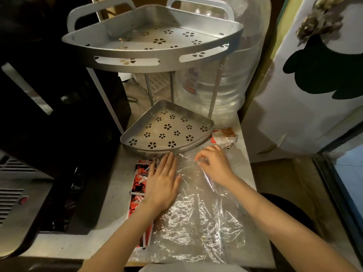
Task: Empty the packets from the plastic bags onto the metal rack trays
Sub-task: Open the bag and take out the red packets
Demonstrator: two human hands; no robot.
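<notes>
Left hand (164,183) presses flat on the crinkled clear plastic bag (196,213), steadying it; right hand (214,165) pinches its mouth to open it.

No legible text (packet (138,185) print blurred)

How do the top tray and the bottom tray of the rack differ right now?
The top tray sits high on the posts and looks larger, being nearer the camera; the bottom tray rests low on the counter, just beyond the hands. The top tray has looped handles behind it and slots in its front rim; the bottom tray shows neither. Both are grey metal, flower-punched, and hold no packets.
</notes>
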